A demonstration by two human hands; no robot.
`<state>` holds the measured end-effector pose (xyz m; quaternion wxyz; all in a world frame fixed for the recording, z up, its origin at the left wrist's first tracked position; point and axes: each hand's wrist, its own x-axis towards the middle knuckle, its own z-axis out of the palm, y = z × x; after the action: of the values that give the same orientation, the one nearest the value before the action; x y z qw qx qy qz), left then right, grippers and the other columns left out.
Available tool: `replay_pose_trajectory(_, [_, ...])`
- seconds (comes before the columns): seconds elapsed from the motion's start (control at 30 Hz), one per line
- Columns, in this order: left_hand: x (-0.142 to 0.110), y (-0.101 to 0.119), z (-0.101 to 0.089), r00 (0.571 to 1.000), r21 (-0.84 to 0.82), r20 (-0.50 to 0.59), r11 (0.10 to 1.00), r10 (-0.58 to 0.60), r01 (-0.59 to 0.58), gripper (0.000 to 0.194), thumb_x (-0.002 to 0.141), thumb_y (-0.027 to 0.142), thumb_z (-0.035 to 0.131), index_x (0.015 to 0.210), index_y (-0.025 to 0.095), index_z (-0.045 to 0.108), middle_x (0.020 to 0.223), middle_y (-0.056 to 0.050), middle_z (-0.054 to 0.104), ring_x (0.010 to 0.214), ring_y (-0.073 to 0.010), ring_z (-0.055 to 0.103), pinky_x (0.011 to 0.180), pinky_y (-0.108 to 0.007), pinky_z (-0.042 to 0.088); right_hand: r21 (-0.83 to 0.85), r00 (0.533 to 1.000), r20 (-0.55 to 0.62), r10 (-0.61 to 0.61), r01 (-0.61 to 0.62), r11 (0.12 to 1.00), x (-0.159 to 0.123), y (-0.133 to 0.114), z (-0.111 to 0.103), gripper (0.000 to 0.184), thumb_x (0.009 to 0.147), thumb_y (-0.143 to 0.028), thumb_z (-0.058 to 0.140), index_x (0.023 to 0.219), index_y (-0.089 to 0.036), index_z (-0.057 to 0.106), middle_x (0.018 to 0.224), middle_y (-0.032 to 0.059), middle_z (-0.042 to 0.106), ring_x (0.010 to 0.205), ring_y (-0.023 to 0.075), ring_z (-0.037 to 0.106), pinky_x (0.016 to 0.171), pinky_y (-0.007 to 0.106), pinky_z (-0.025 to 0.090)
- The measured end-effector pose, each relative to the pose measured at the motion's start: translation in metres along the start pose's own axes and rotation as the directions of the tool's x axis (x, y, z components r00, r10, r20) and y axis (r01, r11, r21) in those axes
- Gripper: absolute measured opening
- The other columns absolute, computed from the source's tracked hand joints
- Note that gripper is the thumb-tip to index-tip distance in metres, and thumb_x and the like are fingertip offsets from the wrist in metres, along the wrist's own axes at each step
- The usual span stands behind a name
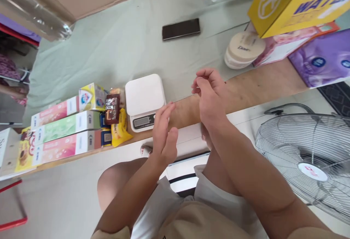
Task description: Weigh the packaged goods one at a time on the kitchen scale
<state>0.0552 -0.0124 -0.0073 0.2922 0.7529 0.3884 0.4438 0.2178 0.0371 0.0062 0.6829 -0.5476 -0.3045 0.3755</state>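
My left hand (163, 133) is held flat with its fingers straight and together, right beside the display end of a small white kitchen scale (144, 95), and holds nothing. My right hand (209, 96) hovers above the table's wooden edge (257, 85) to the right of the scale, its fingers loosely curled, with nothing seen in it. The scale's pan is bare.
Several long toothpaste boxes (64, 127), a soap box (91, 96) and small snack packets (112, 108) lie left of the scale. A black phone (181, 29) lies farther back. Round Dove tins (244, 49), a yellow carton (295, 2) and tissue packs (325, 58) stand right. A floor fan (306, 158) is below.
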Motion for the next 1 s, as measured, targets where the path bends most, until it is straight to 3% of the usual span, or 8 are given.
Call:
replay_pose_trajectory(0.17, [0.033,0.011,0.039,0.993,0.020,0.085,0.996,0.081,-0.083,0.050,0.108,0.044,0.042,0.152,0.025,0.057,0.146,-0.014,0.064,0.141,-0.0308,0.058,0.119,-0.052,0.049,0.277,0.979,-0.107,0.171,-0.136,0.951,0.013,-0.015,-0.038,0.013,0.082,-0.035,0.062,0.087,-0.025,0.055,0.071,-0.0051,0.053,0.066,0.0096,0.055,0.064,0.024,0.049])
replay_pose_trajectory(0.33, [0.061,0.013,0.071,0.977,0.015,0.191,0.995,0.094,-0.099,0.050,0.110,0.046,0.039,0.153,0.026,0.053,0.147,-0.014,0.063,0.142,-0.0300,0.059,0.119,-0.052,0.051,0.154,0.971,-0.128,0.202,-0.182,0.971,0.021,-0.013,-0.080,0.004,0.085,-0.027,0.060,0.084,-0.024,0.057,0.070,-0.0053,0.052,0.065,0.0088,0.052,0.064,0.023,0.045])
replay_pose_trajectory(0.47, [0.071,0.018,0.080,0.969,0.050,0.241,0.997,0.048,-0.062,0.049,0.111,0.044,0.036,0.152,0.022,0.053,0.147,-0.016,0.062,0.143,-0.0294,0.059,0.121,-0.052,0.050,0.015,0.970,-0.133,0.205,-0.205,0.979,0.027,-0.010,-0.101,0.005,0.088,-0.024,0.060,0.083,-0.024,0.058,0.071,-0.0048,0.052,0.066,0.0094,0.049,0.065,0.024,0.042])
replay_pose_trajectory(0.53, [0.070,0.024,0.080,0.966,0.079,0.254,0.994,0.055,-0.078,0.051,0.111,0.046,0.034,0.150,0.021,0.053,0.147,-0.017,0.062,0.143,-0.0293,0.059,0.121,-0.052,0.050,0.021,0.969,-0.124,0.215,-0.214,0.977,0.029,-0.009,-0.104,0.006,0.087,-0.024,0.061,0.082,-0.024,0.057,0.072,-0.0044,0.051,0.065,0.0097,0.048,0.063,0.024,0.042])
replay_pose_trajectory(0.63, [0.067,0.032,0.077,0.959,0.126,0.282,0.989,0.035,-0.073,0.052,0.111,0.050,0.032,0.148,0.021,0.055,0.147,-0.017,0.063,0.142,-0.0288,0.060,0.120,-0.051,0.051,0.194,0.964,-0.128,0.231,-0.204,0.959,0.023,-0.012,-0.103,0.009,0.085,-0.028,0.061,0.081,-0.024,0.054,0.071,-0.0040,0.049,0.063,0.0096,0.049,0.060,0.023,0.043])
replay_pose_trajectory(0.77, [0.076,0.038,0.083,0.959,0.133,0.268,0.982,0.093,-0.132,0.054,0.109,0.057,0.037,0.142,0.020,0.057,0.141,-0.017,0.066,0.135,-0.0289,0.064,0.117,-0.049,0.053,0.328,0.976,-0.175,0.127,-0.064,0.943,0.007,-0.023,-0.101,0.011,0.084,-0.031,0.062,0.085,-0.025,0.054,0.071,-0.0049,0.049,0.062,0.0087,0.049,0.061,0.022,0.046])
replay_pose_trajectory(0.87, [0.102,0.039,0.096,0.946,0.106,0.262,0.968,0.194,-0.228,0.057,0.106,0.065,0.040,0.137,0.021,0.059,0.135,-0.016,0.069,0.130,-0.0285,0.066,0.114,-0.047,0.055,0.304,0.940,-0.325,0.102,0.001,0.953,0.019,-0.028,-0.100,0.014,0.088,-0.039,0.056,0.089,-0.026,0.050,0.073,-0.0049,0.045,0.063,0.0098,0.050,0.060,0.022,0.047])
replay_pose_trajectory(1.0, [0.165,0.027,0.124,0.935,0.014,0.263,0.968,0.239,-0.251,0.064,0.099,0.078,0.047,0.134,0.026,0.060,0.140,-0.012,0.068,0.138,-0.0299,0.063,0.120,-0.048,0.052,0.255,0.892,-0.442,0.096,0.022,0.967,0.069,-0.023,-0.106,0.019,0.094,-0.044,0.047,0.103,-0.028,0.048,0.088,-0.0005,0.056,0.077,0.0145,0.062,0.063,0.027,0.054])
